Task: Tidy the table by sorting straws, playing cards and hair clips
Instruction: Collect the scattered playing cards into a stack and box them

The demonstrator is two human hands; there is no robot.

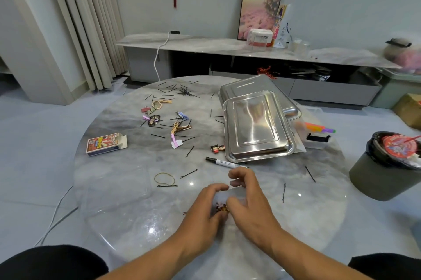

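My left hand [205, 206] and my right hand [248, 202] meet over the near middle of the round marble table [127, 188]. Together they pinch a small clear bag [224, 196] with a small red and yellow clip [222, 208] inside it. Coloured hair clips [164, 117] lie in a loose cluster at the table's far middle, with black bobby pins [185, 91] scattered around and beyond them. Two cartoon clips [217, 148] sit beside the trays. The playing card box [104, 144] lies at the left with its flap open. Bright straws [319, 128] lie at the right, behind the trays.
Two upturned steel trays [257, 127] overlap at the right of the table. A black marker [225, 163] lies just beyond my right hand and a rubber band [164, 178] to the left. A dark, full bin [382, 174] stands right of the table.
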